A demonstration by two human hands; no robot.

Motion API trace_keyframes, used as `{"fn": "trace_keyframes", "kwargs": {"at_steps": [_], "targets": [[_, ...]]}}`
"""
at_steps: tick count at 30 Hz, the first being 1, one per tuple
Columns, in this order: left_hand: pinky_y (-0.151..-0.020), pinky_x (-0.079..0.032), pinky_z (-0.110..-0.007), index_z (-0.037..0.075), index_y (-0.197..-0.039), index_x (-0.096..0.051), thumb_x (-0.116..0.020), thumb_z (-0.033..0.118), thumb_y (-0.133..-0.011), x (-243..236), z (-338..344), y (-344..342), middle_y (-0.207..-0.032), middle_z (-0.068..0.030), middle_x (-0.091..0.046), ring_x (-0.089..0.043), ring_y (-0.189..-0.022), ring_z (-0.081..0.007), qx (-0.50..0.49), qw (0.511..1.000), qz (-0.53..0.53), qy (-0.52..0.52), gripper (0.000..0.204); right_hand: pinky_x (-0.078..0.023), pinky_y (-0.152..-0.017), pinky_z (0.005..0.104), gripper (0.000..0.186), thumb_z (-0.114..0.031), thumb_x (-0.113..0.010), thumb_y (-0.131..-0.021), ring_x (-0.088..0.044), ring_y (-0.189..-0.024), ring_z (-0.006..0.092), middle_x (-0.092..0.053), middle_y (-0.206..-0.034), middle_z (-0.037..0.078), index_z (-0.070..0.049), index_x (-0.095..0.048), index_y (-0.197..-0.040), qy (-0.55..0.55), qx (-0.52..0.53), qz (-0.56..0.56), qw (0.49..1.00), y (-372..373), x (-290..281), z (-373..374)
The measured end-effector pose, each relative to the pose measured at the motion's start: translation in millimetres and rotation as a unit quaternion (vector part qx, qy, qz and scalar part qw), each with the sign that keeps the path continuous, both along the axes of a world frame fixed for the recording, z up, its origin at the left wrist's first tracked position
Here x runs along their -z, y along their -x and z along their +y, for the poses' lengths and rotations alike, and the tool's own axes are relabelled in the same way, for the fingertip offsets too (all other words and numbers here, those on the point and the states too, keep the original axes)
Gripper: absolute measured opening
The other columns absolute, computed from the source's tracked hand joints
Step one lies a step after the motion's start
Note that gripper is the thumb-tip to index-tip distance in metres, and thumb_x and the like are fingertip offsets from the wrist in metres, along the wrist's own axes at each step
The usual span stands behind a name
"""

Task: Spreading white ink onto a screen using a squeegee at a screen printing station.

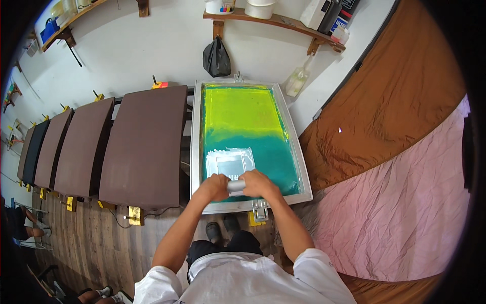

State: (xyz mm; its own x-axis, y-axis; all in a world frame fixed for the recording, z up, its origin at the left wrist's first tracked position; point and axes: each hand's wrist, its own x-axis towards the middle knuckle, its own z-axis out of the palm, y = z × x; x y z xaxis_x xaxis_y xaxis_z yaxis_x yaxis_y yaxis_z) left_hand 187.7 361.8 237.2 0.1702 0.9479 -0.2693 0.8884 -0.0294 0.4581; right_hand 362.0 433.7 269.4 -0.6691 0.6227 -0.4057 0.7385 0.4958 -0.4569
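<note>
Both my hands grip the grey bar-shaped handle of a squeegee [236,186] near the close end of a screen-printing frame [196,147]. My left hand [216,187] is closed round its left end, my right hand [257,183] round its right. Beneath and just beyond the handle, a patch of white ink [211,161] surrounds a rectangular design on the teal mesh [271,159]. The far half of the mesh is yellow-green [243,109]. The squeegee's blade is hidden by the handle and my hands. A metal clamp [260,211] sits on the frame's near edge.
Several brown-topped printing boards [144,147] stand in a row to the left. Above the far wall runs a wooden shelf [278,20] with tubs; a black bag [216,58] and a spray bottle [297,81] hang below. Brown [385,101] and pink fabric [385,228] drapes on the right.
</note>
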Motion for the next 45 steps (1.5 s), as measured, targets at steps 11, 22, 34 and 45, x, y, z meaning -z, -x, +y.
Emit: {"fn": "trace_keyframes", "kwargs": {"at_steps": [11,22,34,45], "targets": [[-0.082,-0.055,-0.046,0.011,-0.105,-0.073,-0.058,-0.008,-0.069,27.3,65.1,19.7,-0.094,-0.0215,-0.070,-0.067,-0.088,-0.0407,-0.122,0.983,-0.045,-0.132,0.043,-0.053,-0.083,0.0468,0.041,0.000,-0.062,-0.069,-0.065,-0.099,0.0358,-0.069,-0.103,0.015,-0.012,-0.069,-0.108,-0.111,0.032,0.040,0.993,35.7,23.2,64.7],[-0.091,-0.053,-0.042,0.003,-0.119,-0.063,-0.057,-0.012,-0.067,12.2,-48.6,-34.7,-0.122,-0.0197,-0.063,-0.063,-0.107,-0.0377,-0.114,0.976,-0.129,-0.134,0.055,-0.048,-0.085,0.0468,0.042,0.006,-0.061,-0.070,-0.057,-0.109,0.0337,-0.061,-0.109,0.013,-0.005,-0.062,-0.110,-0.167,0.036,0.114,0.979,-22.5,25.7,-49.0],[-0.080,-0.055,-0.046,0.008,-0.106,-0.071,-0.059,-0.002,-0.071,-3.9,35.4,7.8,-0.089,-0.0219,-0.069,-0.067,-0.085,-0.0393,-0.098,0.990,-0.054,-0.084,0.039,-0.053,-0.078,0.0486,0.035,0.000,-0.062,-0.069,-0.066,-0.093,0.0386,-0.069,-0.095,0.018,-0.008,-0.069,-0.101,-0.116,0.007,0.068,0.991,13.4,12.8,39.2],[-0.082,-0.054,-0.044,0.008,-0.108,-0.069,-0.059,-0.007,-0.067,20.7,31.3,8.6,-0.097,-0.0203,-0.068,-0.066,-0.091,-0.0389,-0.081,0.984,-0.086,-0.132,0.045,-0.052,-0.083,0.0465,0.034,0.000,-0.062,-0.070,-0.062,-0.098,0.0380,-0.065,-0.100,0.016,-0.007,-0.066,-0.104,-0.130,0.024,0.089,0.987,12.6,33.4,32.4]]}}
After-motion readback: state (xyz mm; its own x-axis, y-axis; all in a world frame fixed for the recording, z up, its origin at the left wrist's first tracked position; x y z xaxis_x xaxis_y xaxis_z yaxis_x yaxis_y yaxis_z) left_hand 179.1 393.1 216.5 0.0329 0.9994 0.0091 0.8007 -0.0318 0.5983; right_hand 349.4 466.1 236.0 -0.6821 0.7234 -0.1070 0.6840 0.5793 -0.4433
